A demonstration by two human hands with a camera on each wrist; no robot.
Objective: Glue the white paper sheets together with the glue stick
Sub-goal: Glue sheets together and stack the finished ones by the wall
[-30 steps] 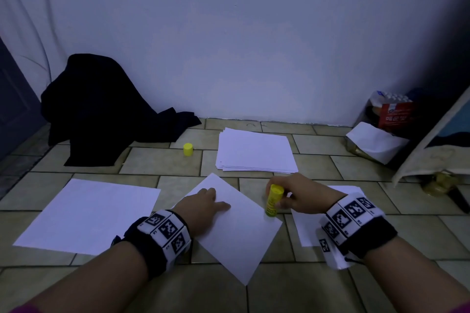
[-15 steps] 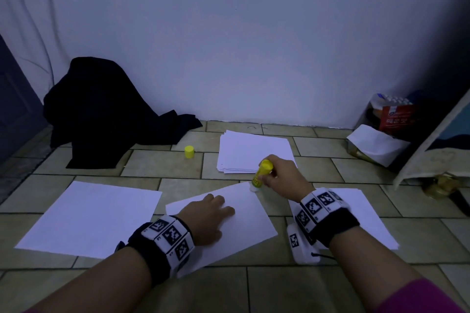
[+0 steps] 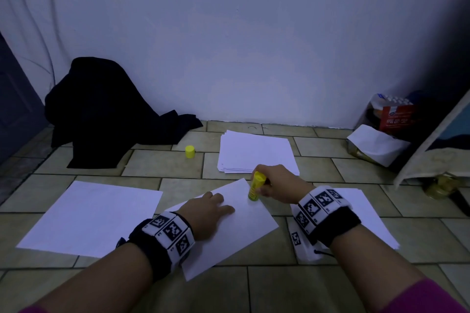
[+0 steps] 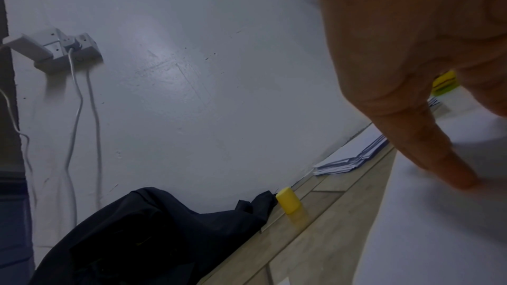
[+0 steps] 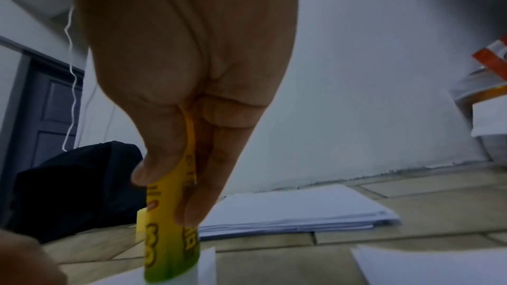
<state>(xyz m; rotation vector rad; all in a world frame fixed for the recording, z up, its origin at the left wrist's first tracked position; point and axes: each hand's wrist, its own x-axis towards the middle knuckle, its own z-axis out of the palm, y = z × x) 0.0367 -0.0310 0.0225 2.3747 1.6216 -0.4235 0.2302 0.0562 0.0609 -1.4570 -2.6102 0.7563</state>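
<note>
From the head view, your left hand (image 3: 206,213) lies flat with fingers extended on the middle sheet (image 3: 244,226), and your right hand (image 3: 276,180) grips the yellow glue stick (image 3: 256,186), tip down on that sheet. Beyond the sheet, a paper stack (image 3: 256,152) lies on the beige floor tiles (image 3: 162,162).

Left wrist: your straight fingers (image 4: 428,138) touch smooth paper.

Right wrist: your fingers (image 5: 208,172) pinch the cylindrical stick.

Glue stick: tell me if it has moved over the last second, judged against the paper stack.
Yes. The glue stick went up toward the paper stack, then came back toward the person, onto the sheet under the left hand.
</note>
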